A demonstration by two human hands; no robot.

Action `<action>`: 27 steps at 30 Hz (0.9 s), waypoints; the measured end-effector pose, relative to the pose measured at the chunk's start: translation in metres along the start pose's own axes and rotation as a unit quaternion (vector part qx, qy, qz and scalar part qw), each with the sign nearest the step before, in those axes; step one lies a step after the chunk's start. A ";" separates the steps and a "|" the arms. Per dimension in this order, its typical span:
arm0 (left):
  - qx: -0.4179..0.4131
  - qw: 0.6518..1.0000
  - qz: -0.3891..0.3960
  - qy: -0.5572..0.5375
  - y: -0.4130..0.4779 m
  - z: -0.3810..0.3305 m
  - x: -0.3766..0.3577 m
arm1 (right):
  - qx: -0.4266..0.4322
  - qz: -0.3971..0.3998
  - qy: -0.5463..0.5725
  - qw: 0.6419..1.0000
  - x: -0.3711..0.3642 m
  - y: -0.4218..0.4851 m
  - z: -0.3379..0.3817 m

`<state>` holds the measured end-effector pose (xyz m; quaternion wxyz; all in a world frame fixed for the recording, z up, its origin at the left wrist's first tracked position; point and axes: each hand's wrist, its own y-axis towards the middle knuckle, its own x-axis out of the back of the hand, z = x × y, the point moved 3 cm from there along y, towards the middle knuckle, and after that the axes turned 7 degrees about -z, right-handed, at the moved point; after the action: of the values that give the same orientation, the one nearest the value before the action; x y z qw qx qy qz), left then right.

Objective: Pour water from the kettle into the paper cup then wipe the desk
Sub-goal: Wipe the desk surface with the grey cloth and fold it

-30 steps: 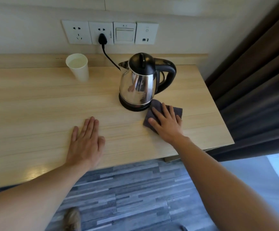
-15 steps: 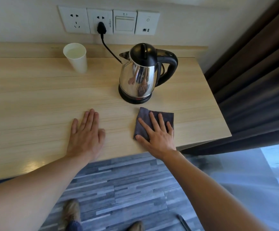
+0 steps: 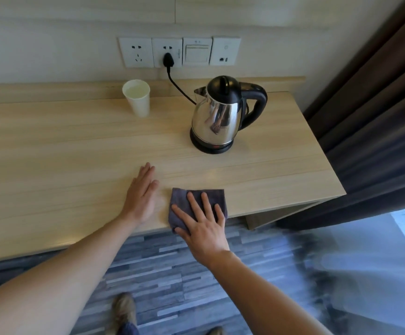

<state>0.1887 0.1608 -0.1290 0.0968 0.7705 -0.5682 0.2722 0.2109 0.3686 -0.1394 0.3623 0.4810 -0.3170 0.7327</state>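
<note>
A steel kettle (image 3: 217,119) with a black lid and handle stands on its base at the right of the light wooden desk (image 3: 51,151). A white paper cup (image 3: 137,97) holding water stands upright near the back ledge, left of the kettle. A dark grey cloth (image 3: 184,201) lies at the desk's front edge. My right hand (image 3: 201,223) presses flat on the cloth, fingers spread. My left hand (image 3: 142,193) rests flat on the bare desk just left of the cloth, holding nothing.
The kettle's black cord (image 3: 179,88) runs up to a wall socket (image 3: 167,53) in a row of outlets and a switch. A dark curtain (image 3: 370,105) hangs right of the desk. Grey plank floor (image 3: 172,274) and my shoes lie below.
My right hand has slid the cloth from beside the kettle's base toward me and leftward to the front edge. The left hand has stayed flat on the desk.
</note>
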 end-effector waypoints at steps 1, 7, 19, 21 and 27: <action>0.006 1.000 -0.001 -0.027 -0.007 0.001 0.005 | 0.007 -0.003 0.007 1.000 -0.004 0.000 0.011; 0.076 0.989 -0.003 -0.124 -0.043 0.016 0.048 | -0.071 0.038 0.194 0.978 0.017 0.009 0.070; 0.215 0.913 0.151 -0.313 -0.042 -0.038 0.163 | -0.306 0.099 0.773 0.547 0.136 0.038 0.170; 0.205 0.926 0.098 -0.302 -0.037 -0.047 0.177 | -0.270 0.097 0.768 0.573 0.139 0.051 0.183; 0.142 0.966 0.003 -0.218 -0.016 -0.054 0.220 | -0.309 0.014 0.656 0.689 0.140 0.098 0.203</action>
<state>0.2321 0.0101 0.0347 -0.1405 0.8155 -0.5332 0.1757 0.1871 0.1824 0.0482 0.5959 -0.2658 -0.2142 0.7269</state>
